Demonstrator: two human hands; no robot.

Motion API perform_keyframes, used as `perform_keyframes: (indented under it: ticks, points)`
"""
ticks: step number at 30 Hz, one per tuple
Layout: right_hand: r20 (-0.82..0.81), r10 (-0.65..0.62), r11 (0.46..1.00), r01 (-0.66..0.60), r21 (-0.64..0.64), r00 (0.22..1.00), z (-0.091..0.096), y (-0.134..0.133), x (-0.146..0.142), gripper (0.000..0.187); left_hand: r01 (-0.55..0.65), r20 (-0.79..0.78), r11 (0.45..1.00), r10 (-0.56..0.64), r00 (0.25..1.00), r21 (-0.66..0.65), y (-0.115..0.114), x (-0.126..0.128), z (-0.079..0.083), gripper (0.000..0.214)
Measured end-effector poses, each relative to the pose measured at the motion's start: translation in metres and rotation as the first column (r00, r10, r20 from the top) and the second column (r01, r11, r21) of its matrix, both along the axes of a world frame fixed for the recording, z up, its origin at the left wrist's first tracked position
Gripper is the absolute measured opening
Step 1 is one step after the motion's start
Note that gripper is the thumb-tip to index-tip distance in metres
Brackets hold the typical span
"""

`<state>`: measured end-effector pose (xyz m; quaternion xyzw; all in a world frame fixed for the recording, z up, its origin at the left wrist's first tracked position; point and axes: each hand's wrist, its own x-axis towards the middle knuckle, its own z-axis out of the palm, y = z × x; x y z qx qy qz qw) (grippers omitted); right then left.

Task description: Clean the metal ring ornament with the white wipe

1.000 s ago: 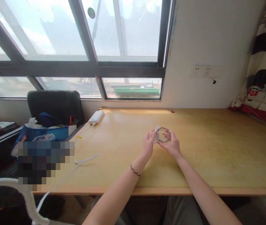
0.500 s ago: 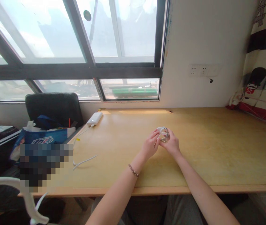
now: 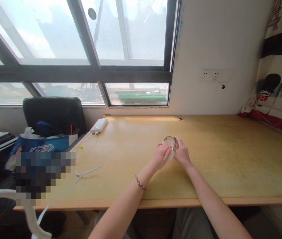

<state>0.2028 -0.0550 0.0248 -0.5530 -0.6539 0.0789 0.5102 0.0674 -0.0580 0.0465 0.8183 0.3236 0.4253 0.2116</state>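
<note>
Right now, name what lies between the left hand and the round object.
A thin white sheet, perhaps tissue or cloth, lies between the left hand and the round object, in the head view.

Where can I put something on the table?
The table has bare room between the right hand and the curtain, and between the left hand and the white cable. It's crowded where both hands surround the glassy thing.

A single head-worn camera, set near and above the front edge of the yellow-brown wooden surface (image 3: 217, 159), faces forward and downward toward the dark-framed glass window (image 3: 77, 53).
</note>
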Motion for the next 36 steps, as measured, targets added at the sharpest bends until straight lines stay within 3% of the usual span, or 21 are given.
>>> perform_keyframes:
  ticks: [5,8,14,18,22,26,30,36]
  points:
    - [-0.076,0.054,0.997,-0.058,-0.056,0.996,0.002,0.001,0.001,0.058,-0.046,-0.229,0.991,0.073,0.971,0.123,0.001,-0.01,0.01,0.035]
    - [-0.171,0.135,0.977,-0.16,-0.138,0.976,0.002,0.003,0.002,0.059,-0.038,-0.326,0.98,0.101,0.94,0.196,0.003,-0.019,0.015,0.031]
    - [-0.485,0.315,0.84,-0.478,-0.256,0.815,0.006,0.003,0.003,0.057,-0.114,-0.369,0.939,0.236,0.899,0.323,0.007,-0.031,0.021,0.025]
    - [-0.564,0.344,0.791,-0.555,-0.257,0.751,0.011,0.0,0.004,0.054,-0.092,-0.377,0.948,0.208,0.903,0.303,0.006,-0.032,0.024,0.028]
    - [-0.486,0.314,0.852,-0.468,-0.234,0.816,0.009,0.0,0.002,0.055,-0.099,-0.432,0.978,0.17,0.885,0.182,0.005,-0.029,0.02,0.035]
    - [-0.241,0.194,0.95,-0.244,-0.197,0.951,0.007,-0.002,-0.001,0.058,-0.132,-0.405,0.988,0.155,0.901,0.084,0.005,-0.023,0.014,0.038]
    - [-0.053,0.055,0.996,-0.059,-0.069,0.997,0.003,-0.002,-0.001,0.058,-0.083,-0.265,0.996,0.075,0.961,-0.02,0.003,-0.014,0.011,0.044]
    - [-0.047,0.006,0.999,-0.004,0.038,0.999,-0.008,0.006,0.0,0.053,0.085,0.069,0.959,-0.069,0.995,-0.269,0.003,-0.006,0.004,0.04]
